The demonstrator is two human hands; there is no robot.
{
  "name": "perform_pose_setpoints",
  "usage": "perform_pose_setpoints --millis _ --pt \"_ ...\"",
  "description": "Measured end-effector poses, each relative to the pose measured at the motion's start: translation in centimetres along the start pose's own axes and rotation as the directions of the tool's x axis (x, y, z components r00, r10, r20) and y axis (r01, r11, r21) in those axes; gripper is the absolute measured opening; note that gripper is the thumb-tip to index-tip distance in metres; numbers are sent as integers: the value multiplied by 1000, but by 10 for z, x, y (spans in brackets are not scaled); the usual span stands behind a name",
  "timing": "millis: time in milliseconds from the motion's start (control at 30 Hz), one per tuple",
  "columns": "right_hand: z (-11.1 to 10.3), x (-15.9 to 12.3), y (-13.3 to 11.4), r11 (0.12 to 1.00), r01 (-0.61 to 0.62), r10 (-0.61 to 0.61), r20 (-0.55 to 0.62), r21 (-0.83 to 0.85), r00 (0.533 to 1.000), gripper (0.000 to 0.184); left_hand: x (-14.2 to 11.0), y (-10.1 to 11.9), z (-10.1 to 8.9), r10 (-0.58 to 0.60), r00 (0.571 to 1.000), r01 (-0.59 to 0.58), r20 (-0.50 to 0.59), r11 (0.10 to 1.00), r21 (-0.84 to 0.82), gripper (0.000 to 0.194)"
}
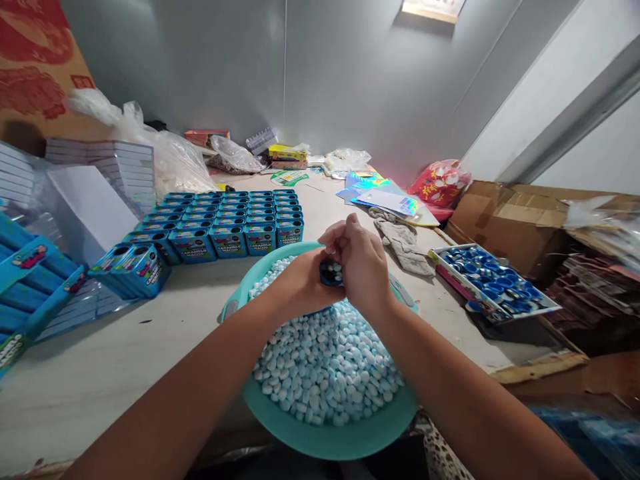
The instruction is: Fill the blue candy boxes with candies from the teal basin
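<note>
Gripping blue container (pixel 331 280) in left hand (pixel 311 272), cannot tell finger spread | cupping right hand (pixel 367 267) beside its mouth, with fingers curled inward | above pale tablets (pixel 330 373)

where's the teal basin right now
In the head view, the basin is at lower centre, beneath the left hand and right hand, with blue tins to its upper left, a tray to its right.

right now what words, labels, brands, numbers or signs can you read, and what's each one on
"CARAMELO", on the blue containers
Probably "MACIZO", blurred, just beneath it
Pink lettering on them: too blurred
Orange carton: red print, too blurred
Yellow box: print too small
Wall sign: cut off, unreadable
Other print, including any numbers: too small or blurred
</note>
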State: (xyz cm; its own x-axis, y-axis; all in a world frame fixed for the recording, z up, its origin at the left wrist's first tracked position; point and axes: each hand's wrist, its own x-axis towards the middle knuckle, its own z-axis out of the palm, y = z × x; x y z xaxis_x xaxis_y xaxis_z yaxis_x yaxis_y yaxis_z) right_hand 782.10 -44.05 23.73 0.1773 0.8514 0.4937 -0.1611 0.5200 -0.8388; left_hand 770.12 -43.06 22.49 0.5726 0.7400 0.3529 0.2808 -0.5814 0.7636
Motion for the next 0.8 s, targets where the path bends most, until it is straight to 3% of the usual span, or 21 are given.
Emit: perform_pose_setpoints --millis 167,400,533,700,800 --pt "-1 0 1 997 16 -22 -79 -79 997 62 0 -1 3 -97 994 96 -47 995 -21 24" --pt "-1 -4 -6 998 49 -51 -85 -32 995 64 -4 -1 5 -58 991 52 -123 997 -51 26" --pt "-7 1 -5 998 11 -5 -108 60 994 62 -4 0 6 -45 983 33 -180 997 -65 30" --pt "-25 8 -4 992 -58 75 -155 112 985 60 -4 -4 5 101 972 -116 -214 992 -56 41" --pt "-31 11 -5 980 -174 187 -162 93 969 62 -5 -5 4 265 940 -256 -214 964 69 35"
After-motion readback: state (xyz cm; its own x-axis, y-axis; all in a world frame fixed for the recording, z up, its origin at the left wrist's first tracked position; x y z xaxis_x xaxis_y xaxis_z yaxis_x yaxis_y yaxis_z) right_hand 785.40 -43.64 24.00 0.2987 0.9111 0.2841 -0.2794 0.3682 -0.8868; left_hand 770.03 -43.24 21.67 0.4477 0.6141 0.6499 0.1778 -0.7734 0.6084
